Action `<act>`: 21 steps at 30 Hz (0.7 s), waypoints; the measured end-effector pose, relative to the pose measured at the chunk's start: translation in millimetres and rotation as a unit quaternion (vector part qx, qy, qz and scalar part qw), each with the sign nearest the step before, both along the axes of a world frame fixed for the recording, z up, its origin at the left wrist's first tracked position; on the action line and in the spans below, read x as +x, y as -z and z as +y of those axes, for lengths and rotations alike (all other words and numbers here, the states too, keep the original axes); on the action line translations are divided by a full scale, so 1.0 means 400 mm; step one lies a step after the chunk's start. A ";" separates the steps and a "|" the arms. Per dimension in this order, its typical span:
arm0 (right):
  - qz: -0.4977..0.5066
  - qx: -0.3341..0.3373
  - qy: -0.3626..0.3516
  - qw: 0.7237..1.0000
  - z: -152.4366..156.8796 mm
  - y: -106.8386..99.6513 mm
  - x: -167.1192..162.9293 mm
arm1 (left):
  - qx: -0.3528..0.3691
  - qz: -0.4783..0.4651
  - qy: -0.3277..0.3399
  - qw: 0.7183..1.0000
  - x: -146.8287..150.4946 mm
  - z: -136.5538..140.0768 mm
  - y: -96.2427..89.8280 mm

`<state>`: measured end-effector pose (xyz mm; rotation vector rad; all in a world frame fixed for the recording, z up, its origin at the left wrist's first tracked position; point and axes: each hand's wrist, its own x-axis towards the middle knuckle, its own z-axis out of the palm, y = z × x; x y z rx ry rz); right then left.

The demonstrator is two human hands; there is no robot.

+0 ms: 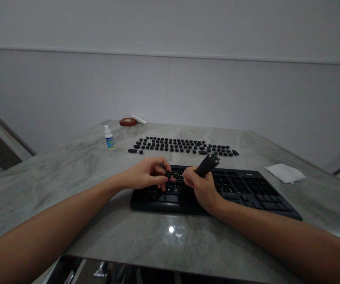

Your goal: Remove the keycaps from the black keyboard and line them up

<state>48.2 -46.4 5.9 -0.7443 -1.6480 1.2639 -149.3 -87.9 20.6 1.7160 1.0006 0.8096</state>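
A black keyboard (258,185) lies on the table in front of me, many of its keycaps off. My right hand (202,186) is closed around a keycap puller (207,165) with a thick black handle and thin wire loops that point left. At the wire end, my left hand (150,173) pinches a small black keycap (168,174) between thumb and fingers, just above the keyboard's left half. Whether the wires still grip that keycap I cannot tell. Behind the keyboard, loose black keycaps (170,145) lie in rows.
On the grey marble table (105,221) a small white spray bottle (110,139) with a blue label stands at the left. A reddish-brown box (127,122) and a white flat item (139,119) are near the wall. To the right lies a white cloth or tissue (284,172).
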 end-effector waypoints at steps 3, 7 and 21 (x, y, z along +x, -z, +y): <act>-0.004 0.002 -0.006 1.000 -0.003 -0.005 0.001 | 0.007 0.006 -0.004 1.000 0.002 -0.002 0.000; -0.005 0.006 -0.010 1.000 -0.004 -0.008 0.004 | 0.005 -0.001 -0.009 1.000 0.005 -0.004 -0.001; 0.009 -0.012 0.001 1.000 0.004 0.002 0.001 | 0.028 0.050 -0.053 0.997 0.008 0.001 -0.002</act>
